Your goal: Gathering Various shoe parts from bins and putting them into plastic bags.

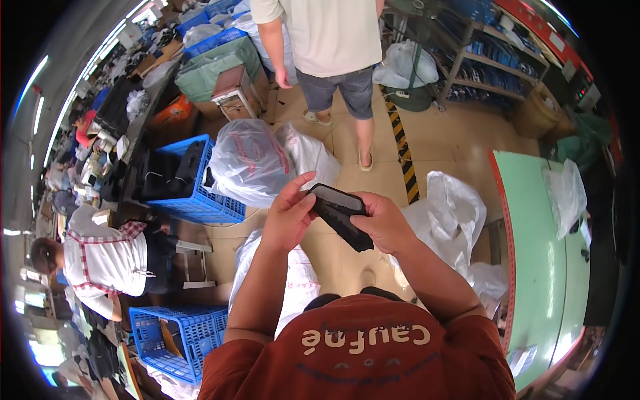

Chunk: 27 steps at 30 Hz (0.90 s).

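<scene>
Both my hands are raised in front of my body around a black, elongated, soft-looking piece [340, 211] with a rounded end and a greyish panel on its upper face. Its exact kind is hard to make out; it resembles a shoe part. My left hand [288, 217] pinches the rounded end with thumb and fingers, the index finger stretched out. My right hand [383, 223] grips the other side, its thumb pressed on top and its remaining fingers hidden beneath. The piece is tilted, its ragged lower end pointing down to the right.
Stuffed plastic bags [250, 160] and a blue crate [193, 193] stand ahead left; another blue crate [177, 340] is nearer. White sacks [443, 220] and a green table [533, 267] lie right. One person [340, 40] stands ahead; another person [107, 260] sits left. A loaded rack [493, 60] stands far right.
</scene>
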### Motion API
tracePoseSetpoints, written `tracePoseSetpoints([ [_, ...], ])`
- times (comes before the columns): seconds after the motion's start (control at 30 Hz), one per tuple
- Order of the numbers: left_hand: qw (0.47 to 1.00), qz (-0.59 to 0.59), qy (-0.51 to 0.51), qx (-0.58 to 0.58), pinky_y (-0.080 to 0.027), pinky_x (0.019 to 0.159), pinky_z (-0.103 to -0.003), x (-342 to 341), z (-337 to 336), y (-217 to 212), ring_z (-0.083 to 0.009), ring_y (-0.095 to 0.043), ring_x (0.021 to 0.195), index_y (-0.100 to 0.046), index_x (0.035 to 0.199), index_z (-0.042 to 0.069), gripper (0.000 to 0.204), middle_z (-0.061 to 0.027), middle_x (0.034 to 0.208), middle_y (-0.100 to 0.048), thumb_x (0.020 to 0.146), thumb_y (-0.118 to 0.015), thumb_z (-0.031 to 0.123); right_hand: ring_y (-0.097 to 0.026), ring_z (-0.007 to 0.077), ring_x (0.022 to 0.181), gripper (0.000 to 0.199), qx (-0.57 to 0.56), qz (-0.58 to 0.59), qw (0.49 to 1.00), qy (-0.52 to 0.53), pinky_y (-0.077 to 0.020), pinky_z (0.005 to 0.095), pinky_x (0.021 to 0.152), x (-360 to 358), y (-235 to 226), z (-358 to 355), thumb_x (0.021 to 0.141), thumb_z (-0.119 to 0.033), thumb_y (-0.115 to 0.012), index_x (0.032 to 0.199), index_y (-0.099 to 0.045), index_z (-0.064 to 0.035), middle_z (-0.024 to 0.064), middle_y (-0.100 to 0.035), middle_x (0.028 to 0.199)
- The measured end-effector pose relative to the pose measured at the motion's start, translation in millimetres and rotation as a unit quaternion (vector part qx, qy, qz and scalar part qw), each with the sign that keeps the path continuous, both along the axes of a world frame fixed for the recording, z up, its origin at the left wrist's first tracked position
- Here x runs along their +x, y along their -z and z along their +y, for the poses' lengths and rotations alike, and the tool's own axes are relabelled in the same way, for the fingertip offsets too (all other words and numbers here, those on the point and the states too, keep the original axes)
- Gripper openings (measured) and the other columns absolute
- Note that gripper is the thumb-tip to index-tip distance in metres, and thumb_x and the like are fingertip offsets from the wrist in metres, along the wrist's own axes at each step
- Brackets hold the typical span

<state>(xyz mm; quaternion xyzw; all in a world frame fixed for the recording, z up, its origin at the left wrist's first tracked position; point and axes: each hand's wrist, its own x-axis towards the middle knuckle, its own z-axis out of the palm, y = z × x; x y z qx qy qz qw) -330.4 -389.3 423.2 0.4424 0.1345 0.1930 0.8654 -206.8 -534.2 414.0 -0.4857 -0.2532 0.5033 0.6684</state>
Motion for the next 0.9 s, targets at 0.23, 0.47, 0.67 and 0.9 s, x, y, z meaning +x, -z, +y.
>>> tracePoseSetpoints([
  [0.23,0.979,0.084,-0.072,0.172,-0.044,0.077,-0.025,53,30,11,-0.0125,-0.054,0.084,-0.052,0.107,-0.002,0.035,-0.0044,0.091,-0.057,0.074,-0.057,-0.009,-0.054,0.0067,0.071,0.035,-0.013,-0.071,0.996,-0.057,-0.0441,0.0207,0.063,68,7,44,0.073,0.003,-0.049,0.108,-0.053,0.002,0.0025,-0.058,0.085],
  [0.47,0.976,0.107,-0.187,0.046,-0.045,0.06,-0.021,95,97,34,-0.0086,-0.054,0.066,-0.056,0.091,0.001,0.016,-0.003,0.077,-0.059,0.076,-0.057,-0.006,-0.061,0.0188,0.081,0.029,-0.037,0.182,0.971,-0.149,-0.0534,0.0332,0.069,130,15,124,0.084,0.0,-0.047,0.113,-0.047,0.0025,0.0108,-0.058,0.094],
  [0.67,0.97,0.084,-0.226,0.037,-0.045,0.059,-0.021,155,193,49,-0.0091,-0.054,0.065,-0.055,0.089,0.001,0.014,-0.0042,0.077,-0.059,0.077,-0.057,-0.006,-0.061,0.0204,0.086,0.03,-0.053,0.09,0.975,-0.194,-0.0539,0.0327,0.069,190,22,227,0.082,0.0,-0.046,0.112,-0.047,0.0033,0.0122,-0.058,0.098],
  [0.9,0.966,0.098,-0.239,0.027,-0.046,0.06,-0.021,222,292,53,-0.0098,-0.054,0.066,-0.055,0.092,0.0,0.015,-0.0045,0.078,-0.059,0.077,-0.057,-0.005,-0.061,0.0197,0.088,0.035,-0.073,0.077,0.974,-0.202,-0.0531,0.0297,0.067,259,19,331,0.079,0.003,-0.041,0.113,-0.047,0.0027,0.0117,-0.058,0.1],
])
